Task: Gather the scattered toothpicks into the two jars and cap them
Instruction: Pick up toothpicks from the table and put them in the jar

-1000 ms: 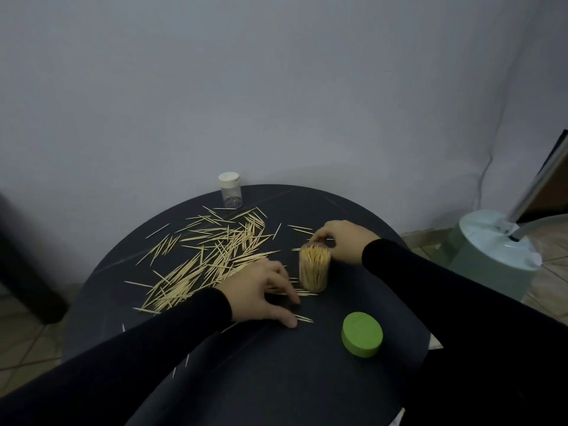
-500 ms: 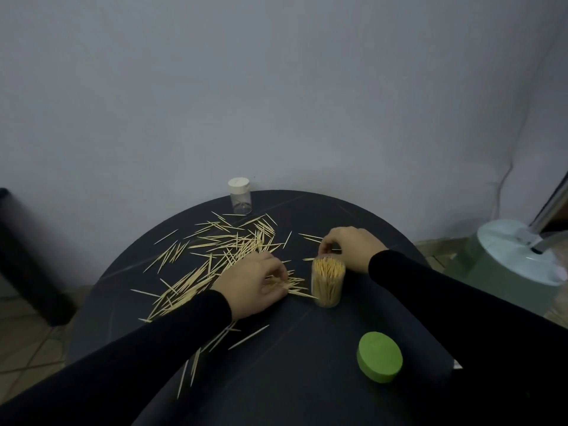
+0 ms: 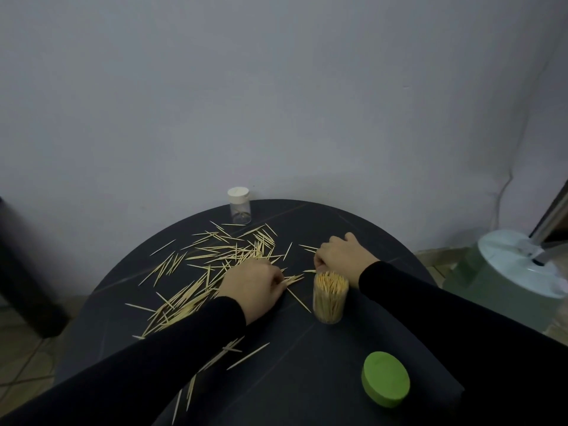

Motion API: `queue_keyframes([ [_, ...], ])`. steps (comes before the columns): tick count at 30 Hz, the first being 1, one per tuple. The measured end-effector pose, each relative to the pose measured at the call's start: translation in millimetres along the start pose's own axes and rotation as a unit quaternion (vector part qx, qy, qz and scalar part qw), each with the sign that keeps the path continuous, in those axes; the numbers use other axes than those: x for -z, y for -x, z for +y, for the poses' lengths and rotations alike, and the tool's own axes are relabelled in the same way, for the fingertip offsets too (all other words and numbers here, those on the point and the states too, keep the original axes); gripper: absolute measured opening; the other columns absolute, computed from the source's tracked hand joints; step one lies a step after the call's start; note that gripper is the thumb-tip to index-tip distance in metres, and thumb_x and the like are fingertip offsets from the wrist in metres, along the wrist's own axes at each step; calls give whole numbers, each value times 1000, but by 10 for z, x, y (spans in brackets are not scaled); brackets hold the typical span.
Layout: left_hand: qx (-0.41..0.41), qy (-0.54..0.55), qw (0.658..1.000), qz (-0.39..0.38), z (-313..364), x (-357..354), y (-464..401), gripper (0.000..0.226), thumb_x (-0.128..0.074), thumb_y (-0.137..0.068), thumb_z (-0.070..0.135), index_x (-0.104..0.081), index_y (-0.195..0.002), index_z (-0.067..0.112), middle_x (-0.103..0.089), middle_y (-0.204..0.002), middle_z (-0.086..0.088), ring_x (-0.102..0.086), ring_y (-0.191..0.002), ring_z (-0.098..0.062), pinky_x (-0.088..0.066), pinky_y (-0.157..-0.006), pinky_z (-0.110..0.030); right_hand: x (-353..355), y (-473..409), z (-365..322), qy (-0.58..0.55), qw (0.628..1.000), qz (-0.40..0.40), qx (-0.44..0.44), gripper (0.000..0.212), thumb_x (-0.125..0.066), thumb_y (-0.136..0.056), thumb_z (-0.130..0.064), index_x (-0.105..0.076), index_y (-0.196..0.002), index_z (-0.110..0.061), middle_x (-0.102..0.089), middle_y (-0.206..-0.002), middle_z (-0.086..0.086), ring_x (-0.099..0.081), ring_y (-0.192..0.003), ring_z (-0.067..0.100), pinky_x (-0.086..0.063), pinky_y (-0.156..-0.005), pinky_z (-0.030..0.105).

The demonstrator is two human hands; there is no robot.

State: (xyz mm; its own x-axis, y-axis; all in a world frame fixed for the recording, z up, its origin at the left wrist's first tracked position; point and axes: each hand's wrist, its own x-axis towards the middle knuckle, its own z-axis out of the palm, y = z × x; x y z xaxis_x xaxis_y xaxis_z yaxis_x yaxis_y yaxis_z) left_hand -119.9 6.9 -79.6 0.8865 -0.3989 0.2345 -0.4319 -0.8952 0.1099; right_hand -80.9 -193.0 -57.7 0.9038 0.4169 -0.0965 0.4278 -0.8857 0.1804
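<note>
Many pale toothpicks [image 3: 221, 256] lie scattered over the left half of a round black table [image 3: 307, 358]. An uncapped clear jar [image 3: 329, 298], packed full of toothpicks, stands upright near the middle. Its green cap [image 3: 385, 383] lies flat at the front right. A second small clear jar with a white cap [image 3: 239, 205] stands at the far edge. My left hand [image 3: 252, 287] pinches a small bunch of toothpicks just left of the full jar. My right hand [image 3: 341, 253] rests behind the jar with fingers curled down on the table over a few toothpicks.
A pale green round appliance base [image 3: 519, 265] with a metal pole stands on the floor to the right. A dark object [image 3: 18, 272] stands at the left edge. The grey wall rises right behind the table.
My left hand has drawn back from the table's front toward the pile and closed its fingers on a bunch of toothpicks. My right hand stayed behind the jar.
</note>
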Motion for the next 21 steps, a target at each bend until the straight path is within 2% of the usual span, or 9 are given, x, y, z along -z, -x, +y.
queue_keyframes([
  [13,50,32,998,25,64,-38,-66,23,-47,-97,40,-62,-107,25,-59,-107,8,-54,-99,-10,-48,-87,-28,-114,-53,-33,170,984,6,47,35,-41,-100,-30,-47,-129,-11,-50,-130,8,-41,-121,25,-26,-105,47],
  [21,78,71,994,24,118,-16,-78,21,-47,-97,37,-61,-108,24,-57,-108,8,-52,-101,-11,-42,-85,-25,-157,-55,-25,187,981,3,44,38,-41,-101,-28,-42,-134,-9,-46,-134,11,-39,-125,27,-24,-108,48],
])
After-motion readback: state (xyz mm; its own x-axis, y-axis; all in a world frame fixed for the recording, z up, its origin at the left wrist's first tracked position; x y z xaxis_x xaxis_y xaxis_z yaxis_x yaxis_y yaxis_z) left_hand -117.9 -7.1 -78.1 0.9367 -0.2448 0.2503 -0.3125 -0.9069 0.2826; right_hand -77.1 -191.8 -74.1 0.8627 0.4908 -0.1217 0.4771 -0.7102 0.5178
